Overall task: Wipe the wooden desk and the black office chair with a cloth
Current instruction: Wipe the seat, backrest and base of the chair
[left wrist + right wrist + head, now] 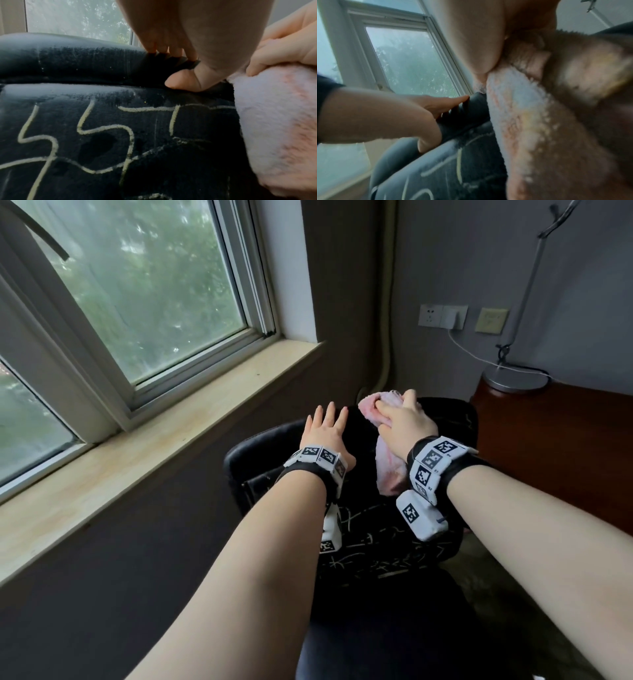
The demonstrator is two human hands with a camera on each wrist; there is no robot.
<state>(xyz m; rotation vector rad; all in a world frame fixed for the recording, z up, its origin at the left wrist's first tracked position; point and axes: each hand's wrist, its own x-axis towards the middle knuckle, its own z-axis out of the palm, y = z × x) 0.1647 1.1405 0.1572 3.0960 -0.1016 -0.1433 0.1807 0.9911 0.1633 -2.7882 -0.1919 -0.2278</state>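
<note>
At the top of the black office chair [270, 460], beside the window sill [164, 419], you are working the backrest; your right hand [404, 426] has its grip curled round a bunched pink cloth [390, 470] and presses it onto the upper edge, the cloth's loose end hanging down the front of the back; your left hand [323, 433] lies flat with fingers straight along the same edge, holding nothing, apparently steadying the chair; pale chalk-like scribbles [85, 129] cover the backrest below the hands, so by my judgement the chair is barely begun, with only a smeared band near the top looking wiped; the seat, low in the head view, is too dark to judge; the wooden table [555, 453] stands just to your right, carrying a lamp base [517, 380], and what shows of it looks clean, though I cannot tell whether it has been wiped; most of the chair remains.
</note>
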